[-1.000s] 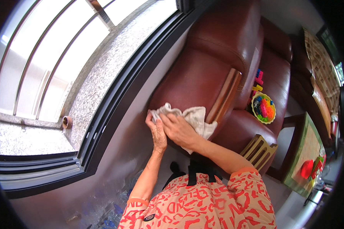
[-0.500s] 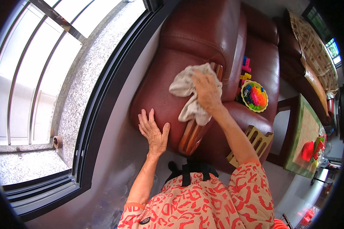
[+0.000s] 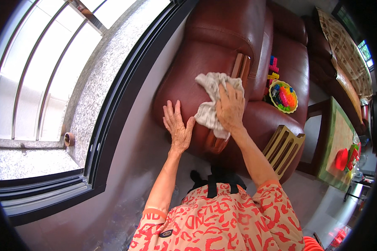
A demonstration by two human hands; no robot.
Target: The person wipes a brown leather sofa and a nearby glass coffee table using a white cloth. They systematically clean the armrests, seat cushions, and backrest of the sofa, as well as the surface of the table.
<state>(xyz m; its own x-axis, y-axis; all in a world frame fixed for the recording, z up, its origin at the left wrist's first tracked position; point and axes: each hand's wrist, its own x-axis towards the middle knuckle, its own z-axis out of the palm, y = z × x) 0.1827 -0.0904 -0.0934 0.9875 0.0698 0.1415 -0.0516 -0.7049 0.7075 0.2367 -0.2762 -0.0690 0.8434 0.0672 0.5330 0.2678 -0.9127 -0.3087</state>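
Note:
A brown-red leather sofa [image 3: 222,25] has a wide padded armrest [image 3: 184,79] with a strip of wood trim [image 3: 241,67] along it. My right hand [image 3: 231,109] presses a crumpled pale grey-white cloth [image 3: 208,113] onto the trim, fingers laid over the fabric. The cloth covers the trim's middle; its far part and near end [image 3: 215,144] show. My left hand [image 3: 176,129] rests on the armrest's leather with fingers stretched and thumb apart, holding nothing, close to the cloth's left edge.
On the sofa seat stand a yellow scalloped basket [image 3: 284,109] of colourful toy pieces and some loose bricks [image 3: 273,65]. A slatted tan plastic piece [image 3: 282,150] leans at the seat's front. Right is a green-edged table [image 3: 335,138]; left, a dark window frame [image 3: 113,113].
My right hand has drawn the cloth along the trim toward me, baring more of its far part and covering more of its near end. The whole view has shifted slightly.

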